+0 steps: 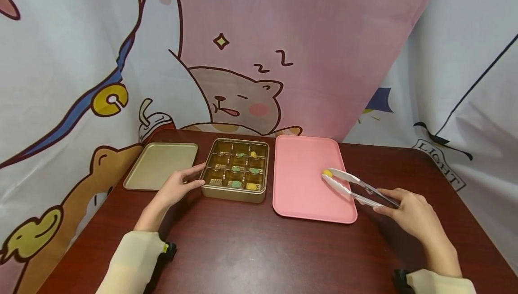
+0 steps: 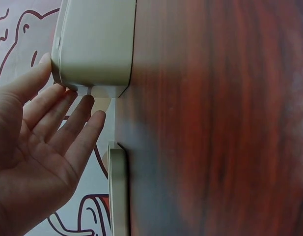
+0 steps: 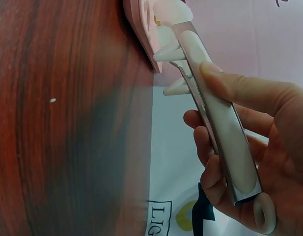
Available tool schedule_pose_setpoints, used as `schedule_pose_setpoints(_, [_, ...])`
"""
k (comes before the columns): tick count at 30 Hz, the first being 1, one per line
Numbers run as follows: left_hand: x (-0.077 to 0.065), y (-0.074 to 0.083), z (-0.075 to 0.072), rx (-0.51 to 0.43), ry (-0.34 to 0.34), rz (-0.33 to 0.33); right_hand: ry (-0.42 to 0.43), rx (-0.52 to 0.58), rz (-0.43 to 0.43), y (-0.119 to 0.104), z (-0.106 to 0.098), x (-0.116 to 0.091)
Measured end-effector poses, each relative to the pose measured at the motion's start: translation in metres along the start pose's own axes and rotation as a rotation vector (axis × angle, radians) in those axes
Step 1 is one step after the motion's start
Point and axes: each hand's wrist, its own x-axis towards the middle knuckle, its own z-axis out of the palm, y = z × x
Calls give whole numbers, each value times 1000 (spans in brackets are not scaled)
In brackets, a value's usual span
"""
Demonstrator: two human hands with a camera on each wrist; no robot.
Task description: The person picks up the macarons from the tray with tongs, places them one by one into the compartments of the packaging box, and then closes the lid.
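My right hand grips a pair of metal tongs with white tips. Those tips are around a small yellow piece over the right part of a pink tray. Whether the piece touches the tray I cannot tell. My left hand rests its thumb and fingertips against the left side of a gold tin, its fingers fairly straight in the left wrist view. Inside the tin is a divided gold insert. Several compartments hold small green pieces and yellow pieces.
A shallow gold lid lies left of the tin, beyond my left hand. Everything sits on a dark reddish wooden table. A printed cartoon curtain hangs behind the table and along its sides.
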Motion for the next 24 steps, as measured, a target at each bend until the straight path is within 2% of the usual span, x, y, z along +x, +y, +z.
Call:
schedule_pose_setpoints(19, [2,-1,1,3,-1,6,2,21,-33,-17,0,9])
schedule_pose_setpoints(24, [2,-1,1,3,-1,8,-22,34,-28,-24,-1,13])
